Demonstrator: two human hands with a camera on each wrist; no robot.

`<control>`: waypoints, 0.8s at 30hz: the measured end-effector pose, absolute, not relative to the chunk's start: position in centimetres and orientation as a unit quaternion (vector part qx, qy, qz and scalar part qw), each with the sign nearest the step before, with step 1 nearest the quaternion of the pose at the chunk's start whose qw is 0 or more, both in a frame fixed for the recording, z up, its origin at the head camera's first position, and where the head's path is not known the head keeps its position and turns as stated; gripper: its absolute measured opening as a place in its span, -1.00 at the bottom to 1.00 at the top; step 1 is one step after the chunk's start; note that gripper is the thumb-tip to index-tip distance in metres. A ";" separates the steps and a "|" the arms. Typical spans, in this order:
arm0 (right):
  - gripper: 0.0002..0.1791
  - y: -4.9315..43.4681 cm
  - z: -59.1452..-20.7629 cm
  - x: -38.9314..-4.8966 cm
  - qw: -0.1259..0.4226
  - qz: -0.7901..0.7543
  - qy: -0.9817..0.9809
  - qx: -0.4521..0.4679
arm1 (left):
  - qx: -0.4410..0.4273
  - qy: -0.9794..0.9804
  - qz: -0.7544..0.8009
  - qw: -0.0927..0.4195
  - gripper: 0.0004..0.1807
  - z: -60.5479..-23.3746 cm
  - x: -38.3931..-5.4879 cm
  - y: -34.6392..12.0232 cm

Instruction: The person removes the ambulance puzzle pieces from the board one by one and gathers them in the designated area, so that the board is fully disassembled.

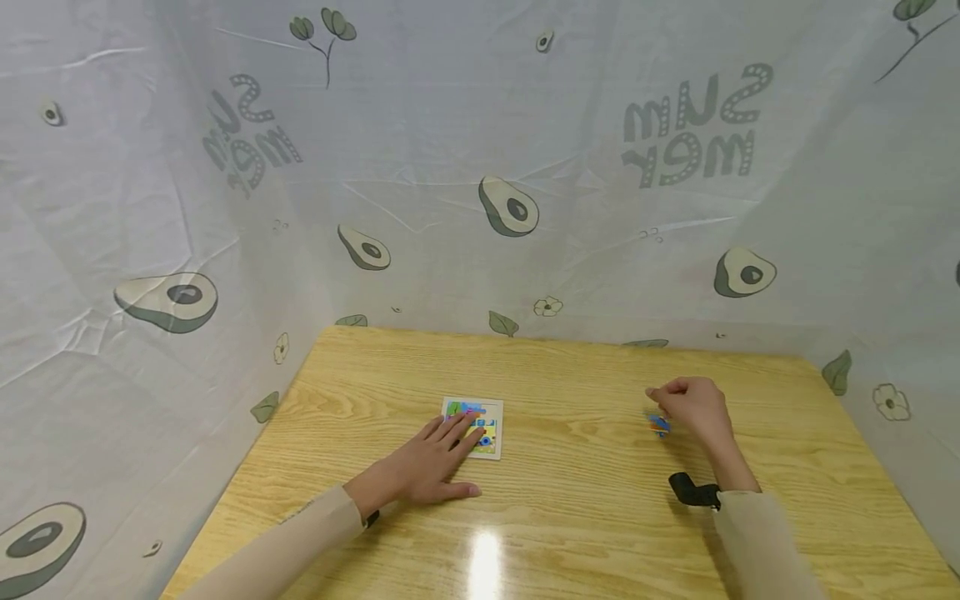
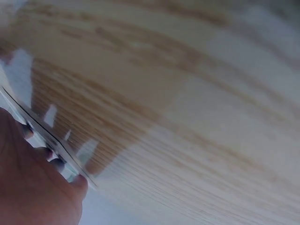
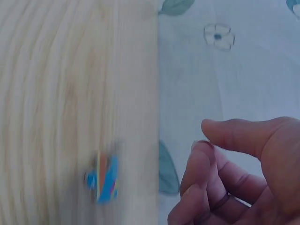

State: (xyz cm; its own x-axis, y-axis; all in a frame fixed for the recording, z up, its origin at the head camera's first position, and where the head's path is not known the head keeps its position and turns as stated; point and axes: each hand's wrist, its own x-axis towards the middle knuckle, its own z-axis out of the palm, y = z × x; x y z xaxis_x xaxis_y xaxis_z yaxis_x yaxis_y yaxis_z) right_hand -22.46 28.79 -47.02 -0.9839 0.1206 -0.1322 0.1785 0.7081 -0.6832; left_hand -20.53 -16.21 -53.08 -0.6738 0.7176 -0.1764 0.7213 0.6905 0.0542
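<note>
My left hand lies spread over a small picture puzzle with a pale frame, its fingers straight and covering part of the bright picture. In the left wrist view the same board shows edge-on beside the hand. To the right, my right hand is just above and beside a small blue and orange puzzle piece. The right wrist view shows this piece apart from the hand, whose fingers are loosely bent with a small gap between thumb and index finger.
Both hands are over a light wooden table. A pale curtain printed with avocados and leaves hangs behind the table and along its sides. A black wrist mount sticks out from the right wrist.
</note>
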 end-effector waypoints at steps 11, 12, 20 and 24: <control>-0.66 22.9 -47.1 -24.4 0.024 -0.423 0.906 -0.009 | 0.366 0.923 0.032 0.112 -0.03 -52.9 -20.3 -16.3; -0.67 22.3 -47.2 -24.6 0.025 -0.427 0.904 -0.019 | 0.362 0.924 0.035 0.115 -0.03 -52.8 -20.2 -16.3; -0.78 18.0 -47.9 -26.0 0.044 -0.442 0.891 -0.092 | 0.342 0.929 0.046 0.131 -0.05 -52.7 -19.2 -16.2; -0.82 15.7 -48.2 -26.3 0.058 -0.435 0.892 -0.113 | 0.334 0.933 0.050 0.125 -0.06 -52.7 -18.8 -16.3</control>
